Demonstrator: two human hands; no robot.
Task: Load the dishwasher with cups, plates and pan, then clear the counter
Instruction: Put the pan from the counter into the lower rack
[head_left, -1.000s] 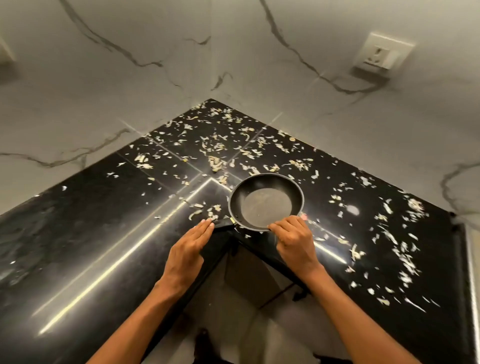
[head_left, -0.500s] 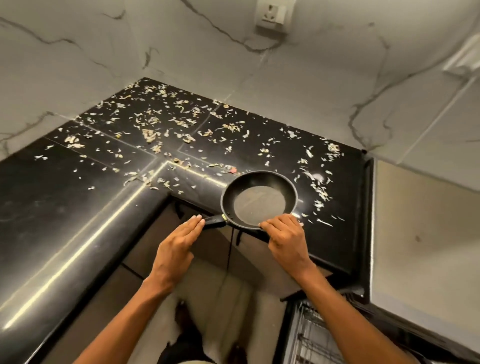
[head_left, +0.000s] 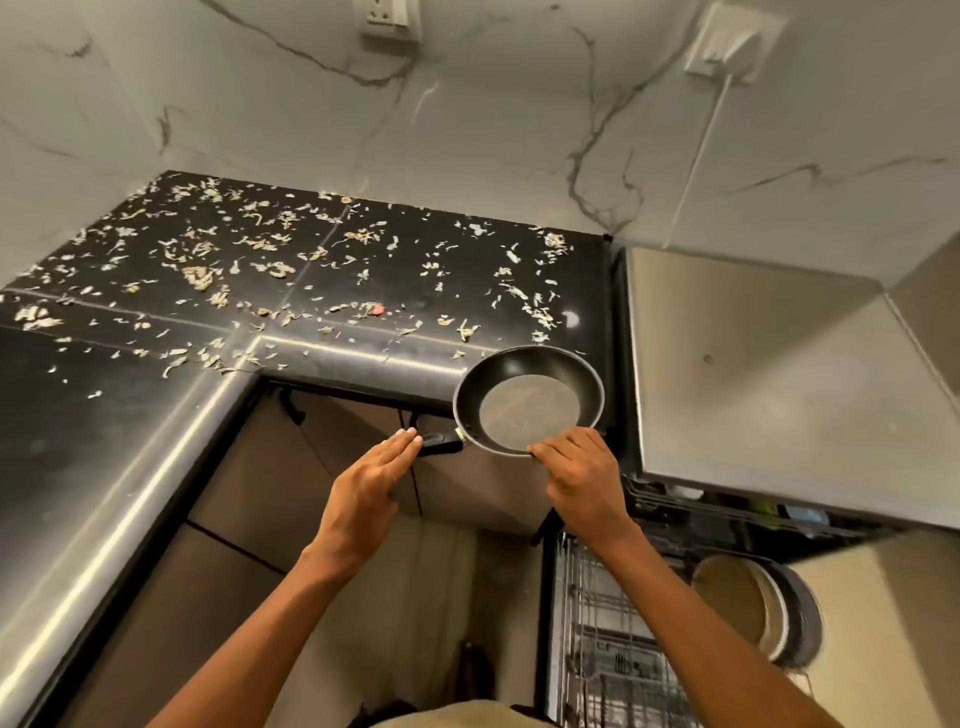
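A small black frying pan (head_left: 530, 400) hangs level over the right end of the black counter's (head_left: 104, 441) front edge, next to the dishwasher. My right hand (head_left: 582, 473) grips the pan's near rim, fingers curled over it. My left hand (head_left: 369, 483) lies flat with straight fingers on the end of the short black handle (head_left: 441, 441); its thumb is hidden. Pale vegetable scraps (head_left: 270, 260) are strewn over the counter. Below right, the open dishwasher shows a wire rack (head_left: 597, 623) with upright plates (head_left: 753, 608).
The dishwasher's grey top (head_left: 753, 374) adjoins the counter on the right. Marble walls carry a socket (head_left: 387, 18) and a plug with a white cord (head_left: 727, 41). Cabinet fronts (head_left: 311, 467) and floor lie beneath my arms.
The pan has moved right along the counter edge, from the inner corner to the dishwasher side, with both hands in the same hold. The dishwasher rack and plates have come into view.
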